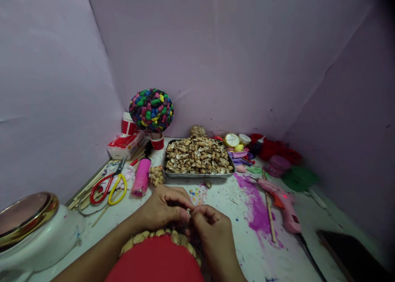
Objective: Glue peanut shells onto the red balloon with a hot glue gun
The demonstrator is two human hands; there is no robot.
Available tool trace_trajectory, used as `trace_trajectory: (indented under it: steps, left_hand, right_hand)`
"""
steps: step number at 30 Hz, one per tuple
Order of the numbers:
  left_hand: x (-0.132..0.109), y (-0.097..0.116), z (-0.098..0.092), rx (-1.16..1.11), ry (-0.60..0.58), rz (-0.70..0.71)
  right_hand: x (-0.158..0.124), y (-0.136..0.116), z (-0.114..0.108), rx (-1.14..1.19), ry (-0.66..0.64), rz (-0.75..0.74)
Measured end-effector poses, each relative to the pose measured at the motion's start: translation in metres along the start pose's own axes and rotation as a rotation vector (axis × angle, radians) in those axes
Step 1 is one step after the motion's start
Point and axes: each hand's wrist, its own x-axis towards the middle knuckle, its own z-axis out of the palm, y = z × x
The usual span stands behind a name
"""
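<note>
My left hand (168,208) and my right hand (211,228) meet fingertip to fingertip, both closed in a pinch. Between them shows a small pale shell-like piece (189,212), mostly hidden by the fingers. Just below and nearer to me is a rounded red form (156,261), edged with a row of tan peanut shells (142,236); its lower part runs out of view. Beyond the hands a metal tray (200,175) holds a heap of peanut shells (199,154). One loose shell (208,184) lies in front of the tray.
Left: scissors (115,183), a pink cylinder (142,177), thin sticks (89,187) and a white, gold-rimmed object (40,236). Behind stands a multicoloured ball (151,110) on a red cup (157,142). Right: a pink glue gun (285,206) with cord, a stick (270,212), a dark flat object (352,253).
</note>
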Motion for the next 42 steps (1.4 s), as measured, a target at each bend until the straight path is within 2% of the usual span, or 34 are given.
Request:
trace_trajectory:
  steps: [5, 11, 16, 22, 28, 33, 38, 42]
  left_hand:
    - [0.003, -0.007, 0.004, -0.078, 0.065, -0.057]
    - [0.003, -0.012, 0.014, -0.053, 0.112, -0.071]
    - [0.002, -0.012, 0.019, -0.106, 0.104, -0.111]
    - [0.004, -0.011, 0.019, -0.254, 0.04, -0.269]
    - [0.004, -0.008, 0.021, -0.29, 0.064, -0.292]
    - [0.004, -0.007, 0.016, -0.286, 0.124, -0.276]
    - [0.005, -0.006, 0.014, -0.255, 0.108, -0.283]
    - [0.005, -0.006, 0.013, -0.155, 0.015, -0.274]
  right_hand:
    - [-0.002, 0.0, -0.006, -0.127, -0.06, -0.089]
    - [-0.004, 0.013, -0.004, -0.177, -0.051, -0.115]
    - [-0.005, 0.021, -0.003, -0.206, -0.027, -0.209]
    - [0.005, 0.014, -0.018, -0.251, 0.084, -0.28]
    - [0.009, 0.013, -0.023, -0.243, 0.211, -0.296]
    - [0.011, 0.006, -0.024, -0.254, 0.243, -0.294]
    - [0.015, -0.003, -0.024, -0.305, 0.134, -0.278]
    - [0.011, -0.005, -0.021, -0.357, -0.127, -0.379]
